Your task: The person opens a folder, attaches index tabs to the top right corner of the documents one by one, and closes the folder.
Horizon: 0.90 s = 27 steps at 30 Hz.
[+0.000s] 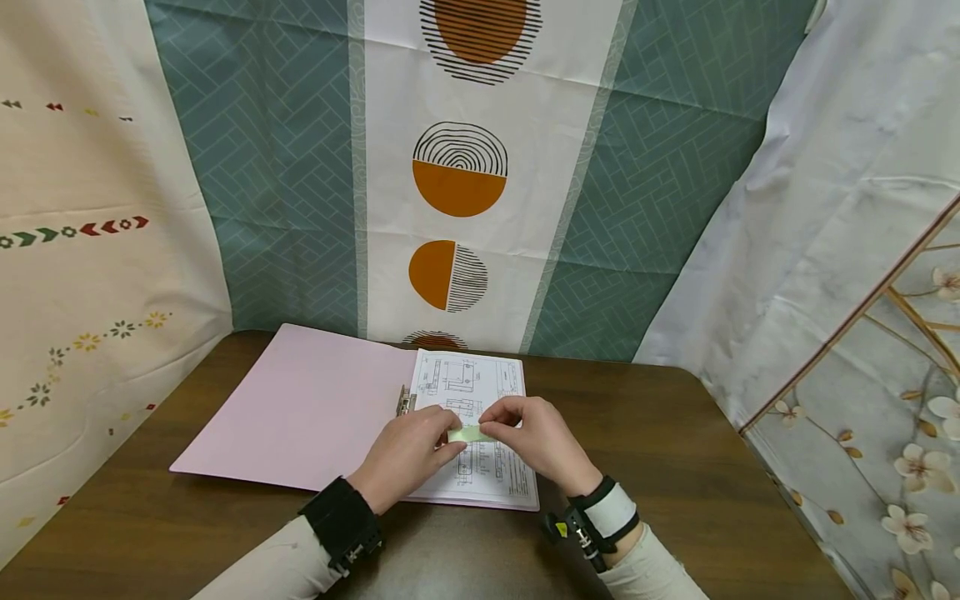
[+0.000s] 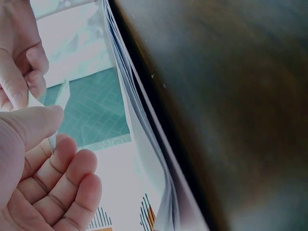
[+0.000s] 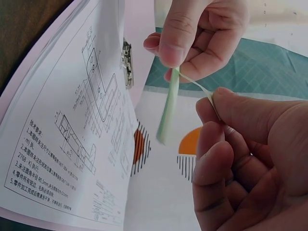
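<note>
Above the printed drawings, both hands hold a pale green sticky note, a narrow strip. My left hand pinches its left end between thumb and index finger. The right hand pinches the other side with thumb and fingertip. Seen from the right wrist, the sticky note has a wide flap hanging down and a thin edge stretching to my right thumb; whether this is one sheet or two, I cannot tell. Beneath the hands lies a stack of drawing sheets, clipped in an open pink folder.
A metal clip stands at the folder's spine. The folder lies on a dark brown wooden table. Patterned cloths hang behind the table and on both sides.
</note>
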### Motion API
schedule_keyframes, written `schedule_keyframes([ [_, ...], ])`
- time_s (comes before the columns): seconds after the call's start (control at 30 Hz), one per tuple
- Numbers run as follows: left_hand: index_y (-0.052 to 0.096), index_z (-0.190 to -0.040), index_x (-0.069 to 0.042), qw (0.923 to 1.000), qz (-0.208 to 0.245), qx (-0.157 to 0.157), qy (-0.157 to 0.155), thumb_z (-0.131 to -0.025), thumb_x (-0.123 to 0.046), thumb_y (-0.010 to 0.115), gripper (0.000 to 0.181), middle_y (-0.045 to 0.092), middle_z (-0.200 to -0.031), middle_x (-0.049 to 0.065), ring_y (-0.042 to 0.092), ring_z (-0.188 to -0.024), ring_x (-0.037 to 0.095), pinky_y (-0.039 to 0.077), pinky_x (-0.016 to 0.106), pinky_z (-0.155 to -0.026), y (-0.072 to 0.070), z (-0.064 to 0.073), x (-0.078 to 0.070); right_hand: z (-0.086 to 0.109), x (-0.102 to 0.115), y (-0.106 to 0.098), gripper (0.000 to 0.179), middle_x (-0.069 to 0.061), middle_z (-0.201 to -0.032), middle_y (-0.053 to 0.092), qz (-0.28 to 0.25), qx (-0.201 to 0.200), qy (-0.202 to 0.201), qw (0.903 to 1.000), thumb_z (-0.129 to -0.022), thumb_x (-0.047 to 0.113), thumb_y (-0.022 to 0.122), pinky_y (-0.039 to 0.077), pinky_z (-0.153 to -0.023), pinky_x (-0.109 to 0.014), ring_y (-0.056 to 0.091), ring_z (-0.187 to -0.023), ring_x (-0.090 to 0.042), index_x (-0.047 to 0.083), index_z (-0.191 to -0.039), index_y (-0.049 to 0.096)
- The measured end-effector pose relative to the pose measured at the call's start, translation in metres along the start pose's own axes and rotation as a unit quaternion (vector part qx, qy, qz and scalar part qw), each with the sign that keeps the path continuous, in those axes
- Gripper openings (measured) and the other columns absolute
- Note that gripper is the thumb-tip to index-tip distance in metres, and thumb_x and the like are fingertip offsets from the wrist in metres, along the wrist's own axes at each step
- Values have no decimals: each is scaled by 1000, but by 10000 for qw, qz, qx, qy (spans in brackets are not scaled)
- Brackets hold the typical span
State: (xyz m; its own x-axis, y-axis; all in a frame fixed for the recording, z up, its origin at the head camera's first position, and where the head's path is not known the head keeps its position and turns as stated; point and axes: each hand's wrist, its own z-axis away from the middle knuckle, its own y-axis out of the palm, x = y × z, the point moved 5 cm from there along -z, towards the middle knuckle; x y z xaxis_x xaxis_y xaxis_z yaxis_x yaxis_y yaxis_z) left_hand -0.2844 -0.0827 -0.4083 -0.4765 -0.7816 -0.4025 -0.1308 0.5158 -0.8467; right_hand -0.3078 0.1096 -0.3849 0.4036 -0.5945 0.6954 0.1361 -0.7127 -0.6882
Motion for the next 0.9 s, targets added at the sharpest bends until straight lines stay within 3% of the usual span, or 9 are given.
schedule_keyframes([
  [0.5,80,-107,-13,9988,-405,9,260,-95,-28,91,22,63,-82,-9,56,-71,5,49,27,-65,2,2,-3,2,6,1,4,12,-93,74,108,125,-143,9998,-100,24,85,51,-72,-33,63,-88,-17,20,-100,84],
  [0.9,78,-102,-13,9961,-707,-192,498,-95,-29,91,22,61,-79,-9,57,-69,5,48,27,-61,3,3,-4,4,10,0,6,15,-94,74,204,145,-252,9994,-100,18,85,52,-73,-32,63,-88,-16,25,-100,85],
])
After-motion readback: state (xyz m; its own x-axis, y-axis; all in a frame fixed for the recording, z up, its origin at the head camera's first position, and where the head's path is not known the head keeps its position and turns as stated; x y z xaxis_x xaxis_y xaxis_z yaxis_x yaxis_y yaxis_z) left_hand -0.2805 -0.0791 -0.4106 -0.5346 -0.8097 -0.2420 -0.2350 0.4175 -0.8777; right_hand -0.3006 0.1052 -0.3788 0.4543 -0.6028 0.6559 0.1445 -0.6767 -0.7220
